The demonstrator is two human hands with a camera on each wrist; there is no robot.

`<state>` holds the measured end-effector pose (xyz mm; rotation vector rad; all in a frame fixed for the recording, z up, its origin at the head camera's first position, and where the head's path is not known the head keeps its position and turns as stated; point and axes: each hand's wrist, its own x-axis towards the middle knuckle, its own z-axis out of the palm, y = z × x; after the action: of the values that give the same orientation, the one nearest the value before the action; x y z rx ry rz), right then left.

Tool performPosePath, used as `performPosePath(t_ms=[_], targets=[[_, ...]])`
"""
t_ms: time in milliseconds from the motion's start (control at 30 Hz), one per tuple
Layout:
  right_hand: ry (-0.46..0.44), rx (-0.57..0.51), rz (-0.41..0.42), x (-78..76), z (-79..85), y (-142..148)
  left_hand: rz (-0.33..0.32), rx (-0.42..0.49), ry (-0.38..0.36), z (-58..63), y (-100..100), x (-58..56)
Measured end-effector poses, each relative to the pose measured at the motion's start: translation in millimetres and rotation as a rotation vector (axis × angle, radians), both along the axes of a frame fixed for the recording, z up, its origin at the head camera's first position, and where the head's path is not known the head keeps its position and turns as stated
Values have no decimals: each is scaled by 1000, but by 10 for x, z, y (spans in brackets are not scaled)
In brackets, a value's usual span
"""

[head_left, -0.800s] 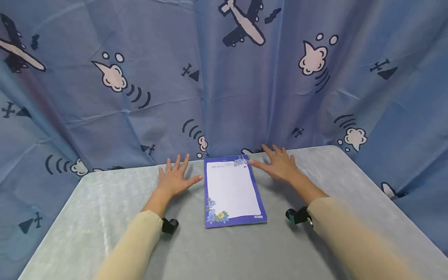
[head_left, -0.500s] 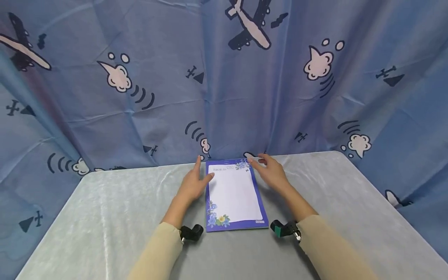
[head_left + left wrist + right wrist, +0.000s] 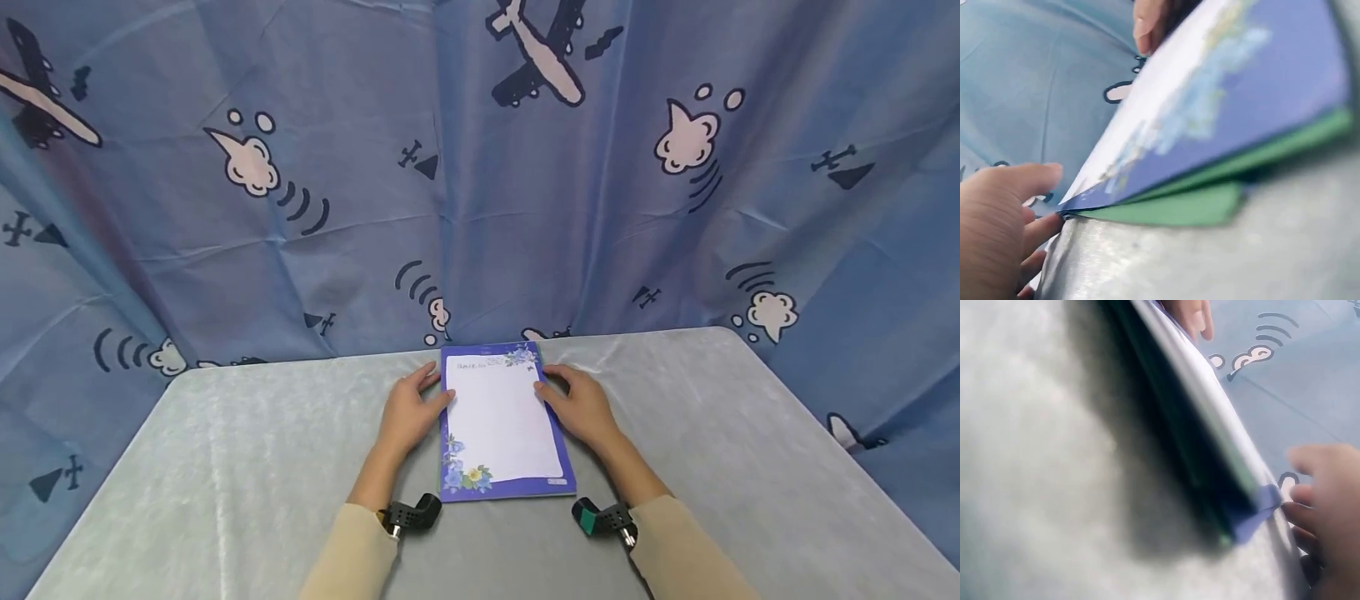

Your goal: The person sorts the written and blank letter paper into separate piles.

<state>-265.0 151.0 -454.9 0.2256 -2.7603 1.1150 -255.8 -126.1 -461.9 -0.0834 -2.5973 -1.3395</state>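
Note:
A pad of paper (image 3: pixel 502 425) with a purple border, white middle and blue flowers lies flat at the table's far middle. My left hand (image 3: pixel 407 412) is at its left edge, thumb near the border and fingers loosely bent beside it. On the opposite edge my right hand (image 3: pixel 583 410) mirrors this. In the left wrist view, the left thumb stands off the pad while a fingertip is right at its corner; green layers (image 3: pixel 1172 206) show under the top sheet. The right wrist view shows a purple flap (image 3: pixel 1250 515) near the right fingers (image 3: pixel 1300 512).
A pale grey-white cloth (image 3: pixel 247 467) covers the table around the pad. Behind the far edge hangs a blue curtain (image 3: pixel 360 183) printed with planes and clouds. Each wrist carries a black camera mount, one on the left wrist (image 3: pixel 414 514) and one on the right (image 3: pixel 600 517).
Both hands have come inward from spread-out positions to the pad's sides, then down along its edges toward me. Their fingers are less spread. The pad still lies on the table.

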Motion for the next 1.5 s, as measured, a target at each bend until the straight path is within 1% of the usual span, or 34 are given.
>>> performPosePath(t_ms=[133,233,300,400,467,633,733,833,900,1033,1133,1233,1333,1400,1500], targets=[[13,12,-7,11,-18,-16,-11,-100,24,-22,4,10],[20,24,-3,22,-31,-17,-16,-172,22,-29,9,21],[29,30,3,29,-34,-15,-41,-246,22,-27,8,22],[46,47,12,37,-38,-11,-99,-339,33,-9,-2,24],[57,64,18,35,-43,-11,-122,-374,24,-4,0,28],[56,57,19,27,-60,-18,-126,-372,8,-5,-2,34],[48,17,16,34,-58,-21,-122,-363,6,-11,-7,37],[44,-39,12,45,-46,-25,-115,-347,21,-18,-12,37],[51,-80,14,49,-37,-29,-111,-308,46,-16,-13,37],[80,-163,17,43,-29,-36,-93,-198,91,-10,-2,31],[87,-180,15,42,-33,-37,-77,-143,72,-5,14,36],[85,-160,3,48,-38,-32,-67,-135,36,-4,29,38],[93,-146,-7,44,-36,-28,-67,-140,32,1,39,32],[97,-148,-15,36,-32,-27,-61,-141,32,5,44,25],[94,-169,-20,37,-24,-20,-47,-111,3,20,54,23]])
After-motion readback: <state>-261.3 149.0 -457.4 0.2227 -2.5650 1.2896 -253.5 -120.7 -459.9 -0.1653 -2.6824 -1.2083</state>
